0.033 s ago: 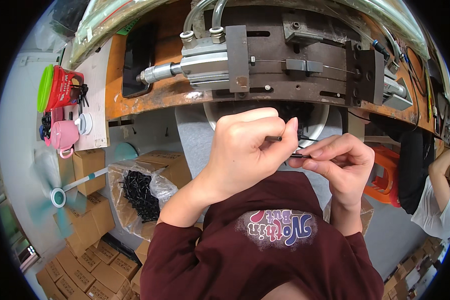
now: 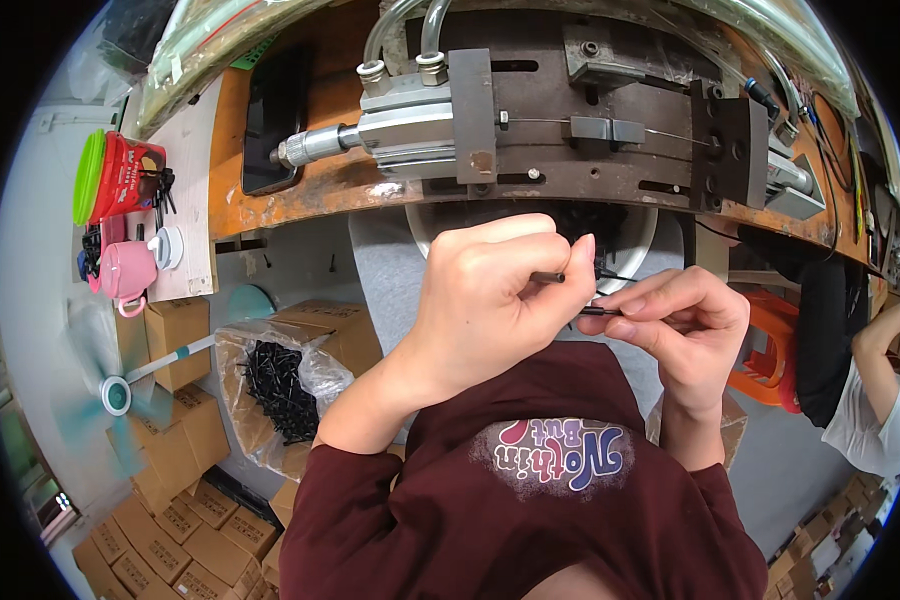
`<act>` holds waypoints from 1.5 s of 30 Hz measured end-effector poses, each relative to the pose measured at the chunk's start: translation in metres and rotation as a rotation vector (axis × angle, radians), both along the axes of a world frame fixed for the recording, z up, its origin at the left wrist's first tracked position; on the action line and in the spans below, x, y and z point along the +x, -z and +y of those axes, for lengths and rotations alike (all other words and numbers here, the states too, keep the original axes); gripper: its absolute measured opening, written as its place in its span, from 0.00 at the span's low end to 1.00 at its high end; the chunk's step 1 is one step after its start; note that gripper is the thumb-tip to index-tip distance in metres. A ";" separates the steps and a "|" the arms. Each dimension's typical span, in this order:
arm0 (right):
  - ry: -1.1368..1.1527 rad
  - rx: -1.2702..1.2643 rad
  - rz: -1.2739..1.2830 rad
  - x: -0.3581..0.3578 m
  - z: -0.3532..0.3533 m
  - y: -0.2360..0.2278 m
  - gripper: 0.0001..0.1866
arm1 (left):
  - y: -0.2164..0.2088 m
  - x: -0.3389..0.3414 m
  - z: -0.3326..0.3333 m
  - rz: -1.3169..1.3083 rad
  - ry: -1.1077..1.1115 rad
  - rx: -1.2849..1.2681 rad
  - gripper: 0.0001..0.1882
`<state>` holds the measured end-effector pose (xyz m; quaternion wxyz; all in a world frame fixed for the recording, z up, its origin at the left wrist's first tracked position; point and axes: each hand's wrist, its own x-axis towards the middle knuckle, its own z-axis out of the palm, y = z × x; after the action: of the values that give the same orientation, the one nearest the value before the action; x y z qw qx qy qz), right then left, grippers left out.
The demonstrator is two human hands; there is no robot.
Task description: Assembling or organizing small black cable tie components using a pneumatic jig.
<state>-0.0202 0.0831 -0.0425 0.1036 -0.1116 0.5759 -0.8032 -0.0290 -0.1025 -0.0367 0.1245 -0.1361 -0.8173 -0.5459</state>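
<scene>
My left hand point(image 2: 495, 300) is closed in a fist, and the end of a thin black tube point(image 2: 548, 277) sticks out between its fingers. Close beside it, my right hand point(image 2: 685, 325) pinches a slim black piece point(image 2: 598, 311) between thumb and fingertips. Whether the two pieces touch is hidden by the left fingers. Both hands are over a white basin point(image 2: 651, 250) holding black parts, just below the bench's front edge. Beyond them, a metal clamping fixture point(image 2: 590, 165) with a thin rod along its middle is fixed on the bench.
A dark phone point(image 2: 273, 125) lies on the wooden bench point(image 2: 232, 210). Left of it are a red tub point(image 2: 130, 180) and a pink cup point(image 2: 128, 268). Lower left, a plastic-lined box of black parts point(image 2: 280, 390) stands near cartons point(image 2: 170, 455) and a fan point(image 2: 116, 395). At right are an orange stool point(image 2: 770, 345) and another person's arm point(image 2: 878, 350).
</scene>
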 end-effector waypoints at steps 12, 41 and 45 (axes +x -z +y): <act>0.028 0.328 0.289 -0.007 0.006 -0.002 0.08 | 0.003 -0.005 0.005 0.096 0.028 -0.114 0.17; 0.303 1.410 0.910 -0.205 -0.048 -0.120 0.07 | 0.003 -0.007 0.010 0.337 -0.111 -0.431 0.14; 0.229 1.473 1.079 -0.238 -0.045 -0.107 0.06 | 0.012 -0.012 0.023 0.321 -0.147 -0.597 0.12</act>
<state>-0.2586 0.0382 0.0642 -0.2142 -0.3193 0.9199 -0.0779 -0.0408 -0.0800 -0.0491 0.2451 -0.1914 -0.9185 -0.2441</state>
